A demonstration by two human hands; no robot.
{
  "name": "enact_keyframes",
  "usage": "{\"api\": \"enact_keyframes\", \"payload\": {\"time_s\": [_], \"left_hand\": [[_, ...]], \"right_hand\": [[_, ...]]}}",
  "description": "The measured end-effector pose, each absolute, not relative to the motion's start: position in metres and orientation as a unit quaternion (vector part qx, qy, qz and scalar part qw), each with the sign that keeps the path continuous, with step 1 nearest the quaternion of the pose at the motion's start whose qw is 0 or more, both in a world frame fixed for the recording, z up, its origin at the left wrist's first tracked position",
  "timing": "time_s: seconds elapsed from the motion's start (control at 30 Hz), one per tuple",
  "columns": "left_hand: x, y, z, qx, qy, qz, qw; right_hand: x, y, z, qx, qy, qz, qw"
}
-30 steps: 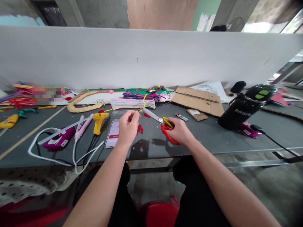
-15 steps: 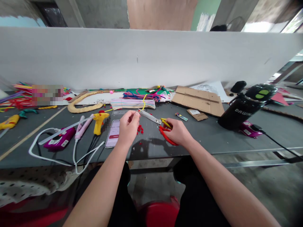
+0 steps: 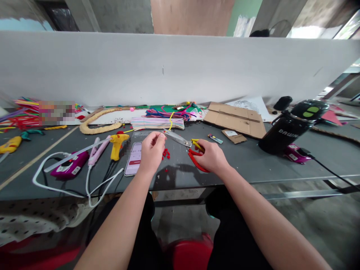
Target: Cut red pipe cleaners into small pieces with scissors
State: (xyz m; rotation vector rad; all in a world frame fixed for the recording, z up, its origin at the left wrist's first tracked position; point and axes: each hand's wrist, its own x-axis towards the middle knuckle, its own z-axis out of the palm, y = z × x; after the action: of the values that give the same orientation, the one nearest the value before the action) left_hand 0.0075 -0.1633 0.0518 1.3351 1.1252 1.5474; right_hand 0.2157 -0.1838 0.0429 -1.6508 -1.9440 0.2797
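Observation:
My right hand (image 3: 211,155) is closed round the handles of a pair of scissors (image 3: 177,138), one handle red and one yellow. The scissors' blades point left, and their tips reach the fingertips of my left hand (image 3: 152,148). That hand is pinched over the table; whatever its fingers hold is too small or hidden to make out. Small red bits (image 3: 166,153) lie on the grey tabletop just below the blades. Partly behind my left hand is a phone (image 3: 134,160) with a lit screen.
Left of the phone are a yellow glue gun (image 3: 117,147), a pink stick-shaped tool (image 3: 98,150) and a purple power block (image 3: 69,167) with looping cables. Bundled pipe cleaners (image 3: 157,123) lie behind my hands. Cardboard (image 3: 234,118) and a black bottle (image 3: 291,127) stand to the right.
Almost nothing differs. My right hand and the scissors' handles have shifted very slightly left; the blades remain at my left fingertips.

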Motion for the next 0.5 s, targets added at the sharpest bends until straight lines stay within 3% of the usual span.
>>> {"api": "enact_keyframes", "payload": {"time_s": [0.5], "left_hand": [[0.0052,-0.1616,0.0491,0.545,0.438,0.603,0.383]], "right_hand": [[0.2182,-0.1844,0.0460,-0.621,-0.729,0.062,0.283]]}}
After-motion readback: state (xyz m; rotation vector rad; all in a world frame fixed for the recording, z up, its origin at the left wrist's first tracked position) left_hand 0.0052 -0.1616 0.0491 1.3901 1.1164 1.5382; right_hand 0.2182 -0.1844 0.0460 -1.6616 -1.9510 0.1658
